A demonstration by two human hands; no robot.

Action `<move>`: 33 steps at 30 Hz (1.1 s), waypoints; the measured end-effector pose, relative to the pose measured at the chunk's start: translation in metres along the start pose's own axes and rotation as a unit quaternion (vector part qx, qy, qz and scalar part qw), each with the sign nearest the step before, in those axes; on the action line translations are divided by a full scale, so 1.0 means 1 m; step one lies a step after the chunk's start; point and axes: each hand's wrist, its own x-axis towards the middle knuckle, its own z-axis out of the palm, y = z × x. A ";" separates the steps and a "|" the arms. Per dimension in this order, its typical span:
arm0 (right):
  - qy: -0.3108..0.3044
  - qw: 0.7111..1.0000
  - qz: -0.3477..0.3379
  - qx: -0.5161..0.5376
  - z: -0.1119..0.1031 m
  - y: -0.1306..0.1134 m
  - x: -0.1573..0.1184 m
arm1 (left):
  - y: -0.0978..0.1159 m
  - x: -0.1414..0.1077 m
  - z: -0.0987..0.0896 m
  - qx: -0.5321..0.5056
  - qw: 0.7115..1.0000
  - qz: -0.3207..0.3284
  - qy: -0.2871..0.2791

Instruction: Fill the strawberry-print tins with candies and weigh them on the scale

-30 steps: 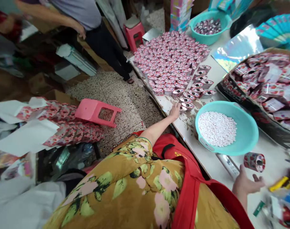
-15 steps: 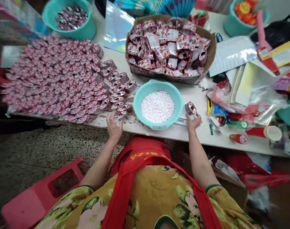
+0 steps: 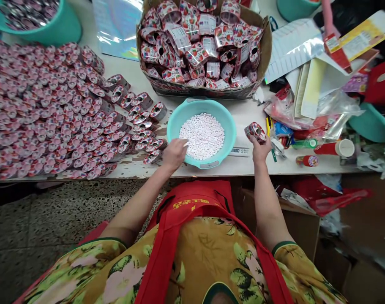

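Observation:
A turquoise plastic bowl [image 3: 232,128] on the table holds a heap of small pale-pink tablets [image 3: 203,137]. My left hand [image 3: 175,153] is over its left rim, fingers curled together and slightly blurred at the edge of the tablets. Something whitish shows at the fingertips, too small to name. To the right of the bowl, my right hand [image 3: 261,150] grips a small strawberry-printed container [image 3: 255,132], with the dark hole in its top showing. Several similar containers [image 3: 152,156] stand in rows just left of my left hand.
A large mass of standing printed containers [image 3: 53,118] covers the table's left side. Behind the bowl is a cardboard box [image 3: 205,93] full of more. A digital scale [image 3: 239,151] shows under the bowl. Papers, bags and a red cup [image 3: 327,148] clutter the right.
My left hand has left the front container of the rows and moved right to the bowl's rim. My right hand still holds its container, now tilted differently. The camera view has shifted.

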 end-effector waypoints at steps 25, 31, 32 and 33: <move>0.103 0.993 0.051 -0.019 -0.059 0.076 -0.013 | 0.021 0.062 0.040 0.062 0.980 -0.045 -0.181; 0.099 0.992 0.076 -0.029 -0.069 0.095 -0.011 | 0.056 0.094 0.041 0.032 0.990 0.011 -0.140; 0.096 0.992 0.079 -0.027 -0.069 0.095 -0.010 | 0.064 0.100 0.042 0.022 0.991 0.027 -0.128; 0.092 0.992 0.082 -0.025 -0.068 0.095 -0.010 | 0.072 0.106 0.044 0.011 0.993 0.042 -0.113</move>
